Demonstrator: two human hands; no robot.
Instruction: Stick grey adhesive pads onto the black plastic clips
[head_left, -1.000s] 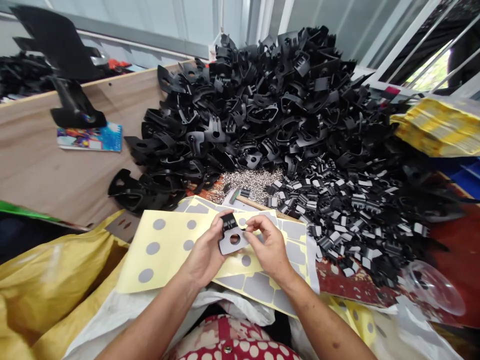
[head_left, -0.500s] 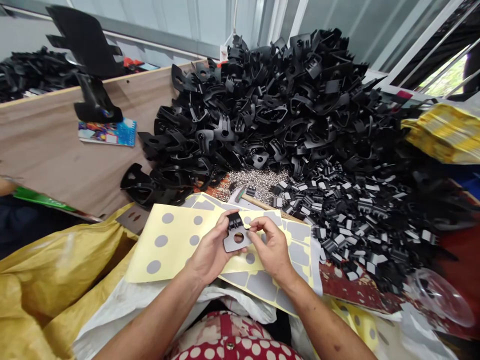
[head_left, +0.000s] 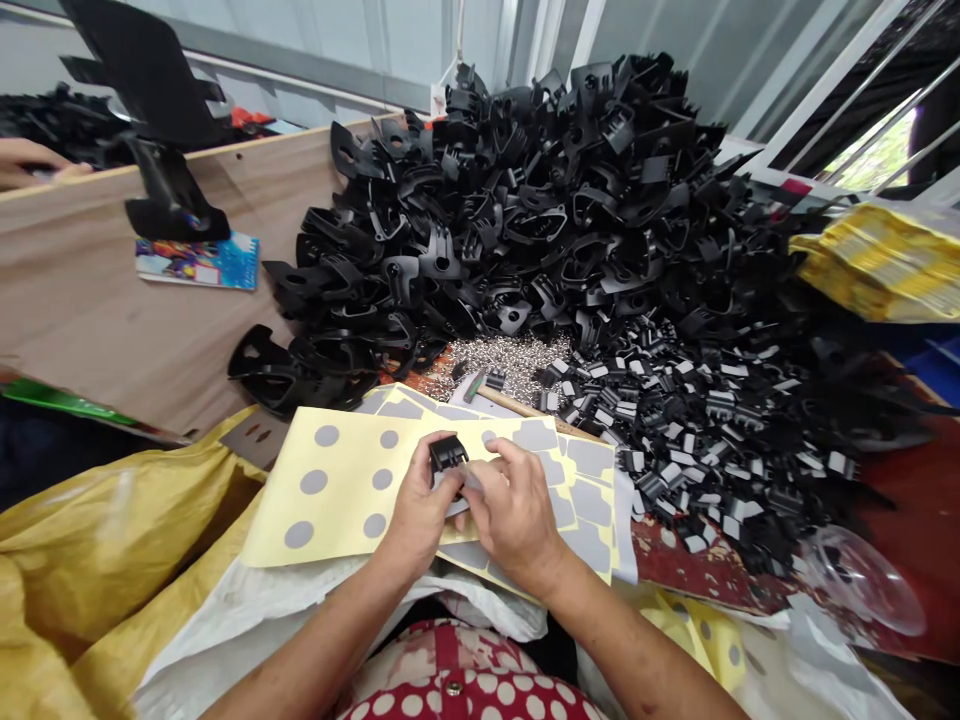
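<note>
Using the yellow sheet as landmark; the black part is up in the hands, above the sheet's right half; left hand is closed on it from the left, thumb laid across its face; right hand comes in from the other side, thumb and fingertips bunched at the part's right edge; a small greyish bit shows there, too blurred to name, so I can't tell whether the right hand pinches it or only presses.

Key relation: toothed end points away from the wearer, grey face sits at the near end; long axis seems to run roughly away from the body, middle hidden by the thumb; part lies just left of the right fingertips; left hand is nearer, already around it.

Beyond the sheet, a wooden-handled tool, shiny metal bits, then a big heap of black pieces; right of the sheet, small clips; far left beyond the sheet, another person's hand over a wooden board.
</note>
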